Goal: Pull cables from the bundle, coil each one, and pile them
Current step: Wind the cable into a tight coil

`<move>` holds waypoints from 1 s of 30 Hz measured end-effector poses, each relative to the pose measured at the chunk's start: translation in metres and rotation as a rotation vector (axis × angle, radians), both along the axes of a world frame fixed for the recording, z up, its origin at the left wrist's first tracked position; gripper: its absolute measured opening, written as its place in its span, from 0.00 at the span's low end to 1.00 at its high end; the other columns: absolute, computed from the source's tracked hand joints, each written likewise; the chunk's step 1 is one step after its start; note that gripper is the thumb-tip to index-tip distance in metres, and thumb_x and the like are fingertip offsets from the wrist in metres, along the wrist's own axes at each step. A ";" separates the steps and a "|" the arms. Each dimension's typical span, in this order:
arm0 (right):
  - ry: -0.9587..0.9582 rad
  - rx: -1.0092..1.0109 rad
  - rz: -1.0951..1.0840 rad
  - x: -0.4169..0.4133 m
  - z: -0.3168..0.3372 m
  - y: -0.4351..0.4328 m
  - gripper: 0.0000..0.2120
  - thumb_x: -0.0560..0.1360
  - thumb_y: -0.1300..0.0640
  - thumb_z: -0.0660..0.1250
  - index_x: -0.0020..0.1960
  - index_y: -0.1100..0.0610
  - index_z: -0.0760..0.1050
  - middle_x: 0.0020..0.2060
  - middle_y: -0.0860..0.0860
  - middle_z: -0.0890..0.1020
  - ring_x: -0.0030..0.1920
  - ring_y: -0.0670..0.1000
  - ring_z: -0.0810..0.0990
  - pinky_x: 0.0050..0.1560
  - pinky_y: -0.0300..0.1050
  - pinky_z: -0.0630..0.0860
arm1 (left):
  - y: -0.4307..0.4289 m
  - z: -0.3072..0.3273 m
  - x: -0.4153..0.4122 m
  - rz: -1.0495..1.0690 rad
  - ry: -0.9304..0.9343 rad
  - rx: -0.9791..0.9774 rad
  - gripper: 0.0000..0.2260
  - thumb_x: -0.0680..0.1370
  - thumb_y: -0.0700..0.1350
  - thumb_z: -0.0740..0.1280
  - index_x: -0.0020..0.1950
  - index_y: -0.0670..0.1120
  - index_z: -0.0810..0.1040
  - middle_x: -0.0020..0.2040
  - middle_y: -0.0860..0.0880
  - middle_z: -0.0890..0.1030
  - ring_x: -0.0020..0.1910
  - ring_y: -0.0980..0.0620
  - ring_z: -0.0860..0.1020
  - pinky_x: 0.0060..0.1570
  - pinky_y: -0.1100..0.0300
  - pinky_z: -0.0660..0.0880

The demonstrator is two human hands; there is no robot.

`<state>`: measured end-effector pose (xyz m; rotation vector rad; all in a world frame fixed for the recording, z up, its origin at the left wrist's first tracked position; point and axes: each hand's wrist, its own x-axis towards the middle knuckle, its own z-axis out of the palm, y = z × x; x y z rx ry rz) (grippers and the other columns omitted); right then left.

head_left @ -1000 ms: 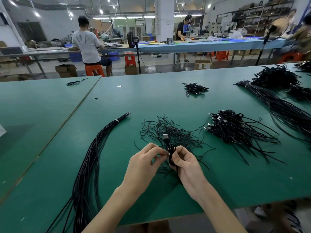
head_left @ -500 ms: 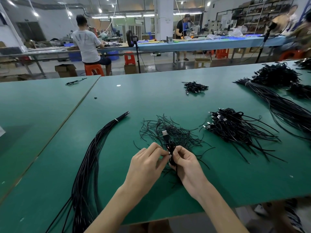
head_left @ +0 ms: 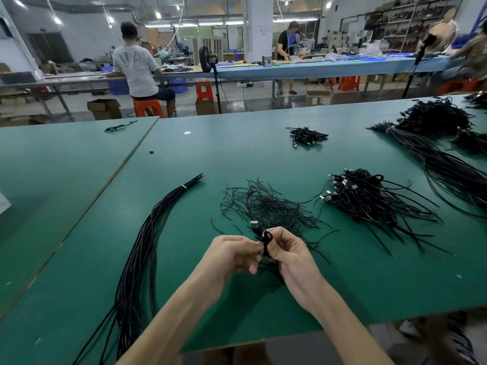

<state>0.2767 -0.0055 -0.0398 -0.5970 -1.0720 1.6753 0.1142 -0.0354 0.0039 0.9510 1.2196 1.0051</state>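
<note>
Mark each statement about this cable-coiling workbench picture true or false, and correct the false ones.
1. The left hand and right hand together hold a small coiled black cable. True.
2. The long cable bundle lies to the right of the hands. False: it lies to their left.
3. A pile of coiled cables sits on the table, right of the hands. True.
4. The table is red. False: it is green.

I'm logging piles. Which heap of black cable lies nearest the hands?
The loose scatter of thin short strands just beyond the left hand and right hand; the long bundle lies off left, the plug-ended pile off right, the small pile far back.
</note>
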 end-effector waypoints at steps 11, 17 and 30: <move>-0.127 0.000 -0.048 -0.005 0.002 -0.004 0.08 0.77 0.58 0.69 0.50 0.64 0.77 0.46 0.56 0.81 0.49 0.53 0.78 0.55 0.46 0.77 | 0.000 -0.007 -0.011 -0.027 0.089 0.065 0.09 0.75 0.45 0.76 0.40 0.43 0.82 0.36 0.45 0.83 0.27 0.52 0.78 0.29 0.66 0.71; -0.008 -0.149 -0.084 -0.003 0.003 -0.003 0.05 0.78 0.57 0.67 0.44 0.56 0.77 0.40 0.51 0.80 0.44 0.51 0.76 0.51 0.48 0.75 | 0.002 -0.012 -0.007 0.050 0.453 0.486 0.10 0.73 0.49 0.79 0.49 0.50 0.82 0.45 0.54 0.85 0.33 0.52 0.84 0.37 0.61 0.78; -0.046 -0.158 -0.040 -0.003 0.006 -0.005 0.10 0.81 0.56 0.65 0.54 0.63 0.78 0.47 0.55 0.81 0.47 0.50 0.77 0.47 0.42 0.77 | -0.006 -0.012 0.002 0.156 0.979 0.883 0.12 0.78 0.57 0.69 0.50 0.50 0.85 0.47 0.59 0.80 0.35 0.56 0.77 0.39 0.57 0.78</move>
